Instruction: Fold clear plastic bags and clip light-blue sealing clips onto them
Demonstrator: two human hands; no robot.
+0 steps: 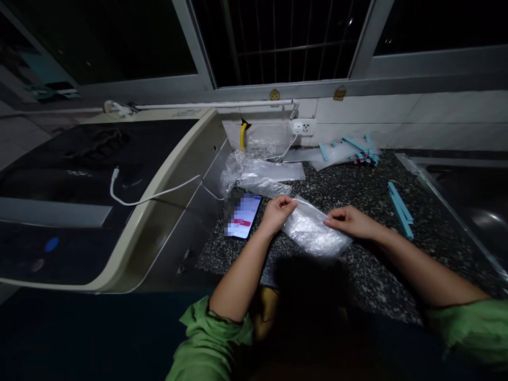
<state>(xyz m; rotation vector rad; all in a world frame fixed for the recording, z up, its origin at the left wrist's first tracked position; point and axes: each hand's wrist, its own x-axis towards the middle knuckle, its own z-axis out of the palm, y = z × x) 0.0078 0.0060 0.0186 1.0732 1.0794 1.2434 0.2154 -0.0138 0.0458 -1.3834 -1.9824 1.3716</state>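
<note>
A crinkled clear plastic bag (316,230) is stretched between my two hands, over the speckled stone counter (363,264). My left hand (279,212) pinches its upper left corner. At the bag's right edge, my right hand (349,221) grips it between thumb and fingers. Just left of my left hand lies a phone (246,216) with its screen lit, partly blurred out. More clear plastic bags (273,172) lie in a loose pile behind the bag I hold. Off to the right rest a few light blue strips (400,207).
A washing machine (190,174) stands at the left, with a white cable (154,200) across its lid. Toward the wall lie bags with several blue strips (349,150). A socket (305,127) holds a white plug. A sink (476,201) borders the counter at right.
</note>
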